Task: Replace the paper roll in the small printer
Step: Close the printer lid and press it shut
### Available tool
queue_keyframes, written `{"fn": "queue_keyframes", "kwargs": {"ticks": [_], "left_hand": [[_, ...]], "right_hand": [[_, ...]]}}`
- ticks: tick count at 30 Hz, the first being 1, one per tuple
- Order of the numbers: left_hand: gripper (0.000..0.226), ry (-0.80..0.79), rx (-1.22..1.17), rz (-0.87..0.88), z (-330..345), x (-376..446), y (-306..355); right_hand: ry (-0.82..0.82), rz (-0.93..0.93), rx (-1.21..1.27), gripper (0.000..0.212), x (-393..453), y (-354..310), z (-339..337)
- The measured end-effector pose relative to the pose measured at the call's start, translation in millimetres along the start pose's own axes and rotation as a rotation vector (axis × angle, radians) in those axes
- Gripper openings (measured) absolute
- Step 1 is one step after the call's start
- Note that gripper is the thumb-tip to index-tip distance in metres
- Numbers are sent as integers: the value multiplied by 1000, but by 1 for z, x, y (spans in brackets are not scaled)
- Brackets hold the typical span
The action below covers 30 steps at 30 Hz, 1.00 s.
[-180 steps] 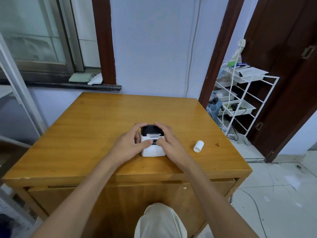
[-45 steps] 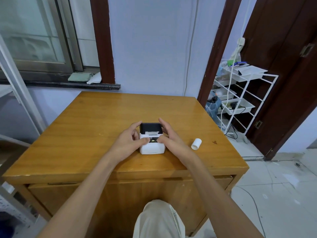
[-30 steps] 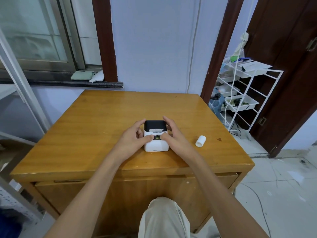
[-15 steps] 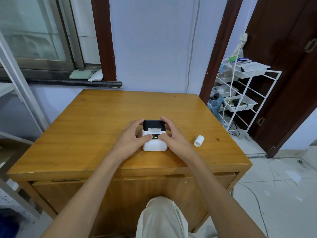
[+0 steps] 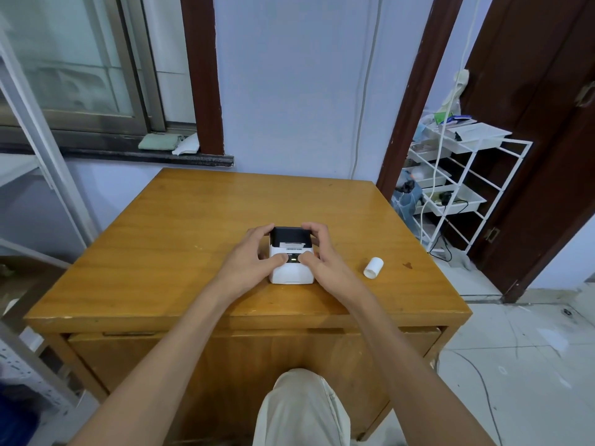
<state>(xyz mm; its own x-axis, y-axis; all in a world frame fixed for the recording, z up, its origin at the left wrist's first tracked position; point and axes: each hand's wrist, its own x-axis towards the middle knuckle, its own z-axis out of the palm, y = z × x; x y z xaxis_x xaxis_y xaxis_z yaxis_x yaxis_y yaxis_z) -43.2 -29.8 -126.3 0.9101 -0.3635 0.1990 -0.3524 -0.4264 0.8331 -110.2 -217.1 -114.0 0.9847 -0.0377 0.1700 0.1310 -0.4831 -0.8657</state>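
Note:
A small white printer (image 5: 291,272) with a black top lid sits near the front middle of the wooden table (image 5: 180,239). A strip of white paper shows at its slot, and a small green light glows on its front panel. My left hand (image 5: 249,259) clasps its left side, thumb on the front panel. My right hand (image 5: 325,260) clasps its right side, thumb beside the light. A white paper roll (image 5: 373,267) lies on its side on the table, to the right of my right hand and apart from it.
A white wire rack (image 5: 463,185) with trays and cables stands right of the table by a dark door. A window sill with folded cloths (image 5: 167,143) runs behind the table's far left. My knee (image 5: 299,410) shows below the table's front edge.
Both hands stay on the printer in much the same hold. The thumbs have shifted slightly on the front panel. The paper roll has not moved.

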Motion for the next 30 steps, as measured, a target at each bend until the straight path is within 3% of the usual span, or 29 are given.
{"fn": "queue_keyframes", "kwargs": {"ticks": [30], "left_hand": [[72,14,-31,-11,1,4,-5]], "right_hand": [[7,15,35,61,4,6,0]]}}
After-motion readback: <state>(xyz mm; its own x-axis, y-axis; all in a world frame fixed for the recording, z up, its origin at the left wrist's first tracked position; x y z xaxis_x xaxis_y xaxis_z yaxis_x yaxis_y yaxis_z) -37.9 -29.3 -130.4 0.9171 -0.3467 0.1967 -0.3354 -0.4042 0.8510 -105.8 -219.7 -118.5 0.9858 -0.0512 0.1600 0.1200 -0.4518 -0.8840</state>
